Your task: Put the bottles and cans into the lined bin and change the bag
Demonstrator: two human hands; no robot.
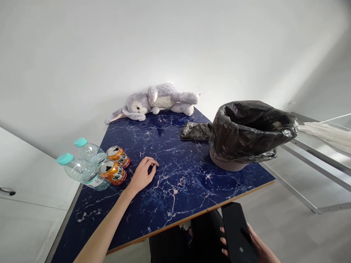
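Resting on the blue marbled tabletop (pixel 181 160), my left hand (pixel 143 174) is loosely curled, with a gap between thumb and fingers and nothing in it. Just left of it stand two orange drink cans (pixel 113 172), their tops opened. Behind the cans are two clear plastic bottles (pixel 79 169) with turquoise caps. My right hand (pixel 260 245) is wrapped around a black smartphone (pixel 236 226), held below the table's front edge at the lower right. The phone's screen looks dark.
A trash bin lined with a black plastic bag (pixel 238 140) stands at the table's right side, part of the bag spreading left. Against the wall lies a grey plush rabbit (pixel 159 100). A metal frame (pixel 315 171) with white cloth (pixel 326 133) is at the right.
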